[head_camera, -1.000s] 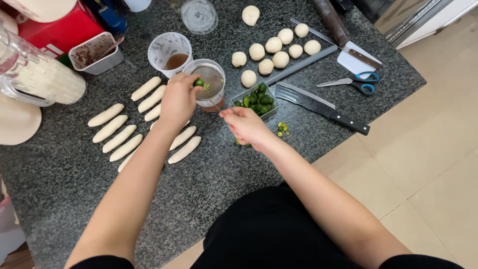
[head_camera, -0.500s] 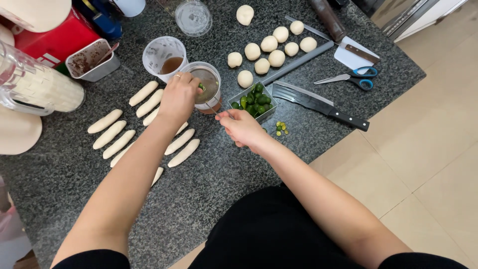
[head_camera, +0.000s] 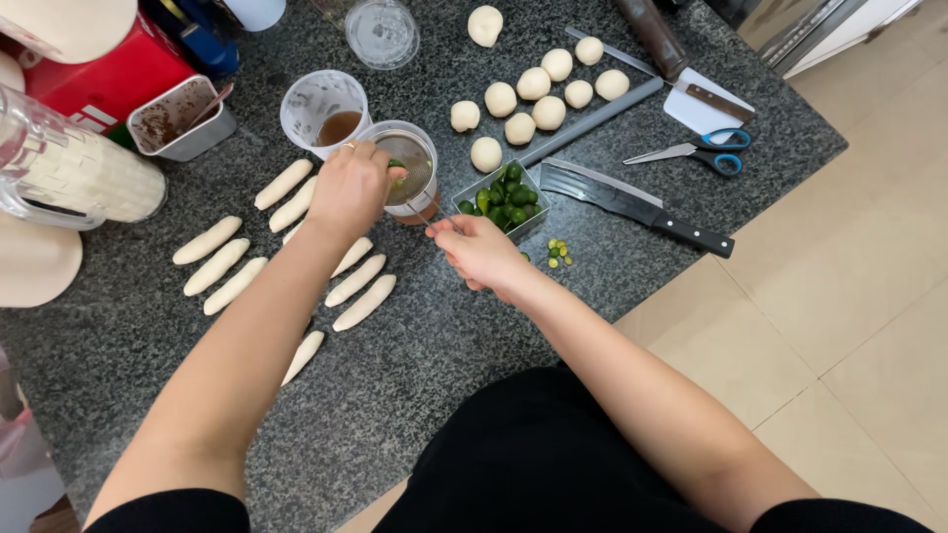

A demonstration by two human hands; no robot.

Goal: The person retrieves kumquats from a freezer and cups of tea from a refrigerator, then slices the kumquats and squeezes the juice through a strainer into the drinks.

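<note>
My left hand [head_camera: 348,188] pinches a small green citrus fruit [head_camera: 397,165] over a fine mesh strainer [head_camera: 405,168] that rests on a clear cup [head_camera: 420,202]. My right hand [head_camera: 479,249] grips the strainer's thin handle at its near end. Right of the cup, a clear square tub [head_camera: 502,197] holds several green fruits. A few cut fruit pieces [head_camera: 559,253] lie on the dark speckled counter [head_camera: 415,375] beside my right hand.
Long dough sticks [head_camera: 227,266] lie left of my arm. Round dough balls [head_camera: 538,94] sit beyond the tub. A black-handled knife [head_camera: 632,202], blue scissors [head_camera: 696,153], a white scraper [head_camera: 701,104], a measuring cup [head_camera: 321,114], a metal tin [head_camera: 178,118] and a glass jar [head_camera: 69,173] stand around.
My right hand has shifted from beside the tub to the strainer handle. The left hand stays over the cup with the fruit.
</note>
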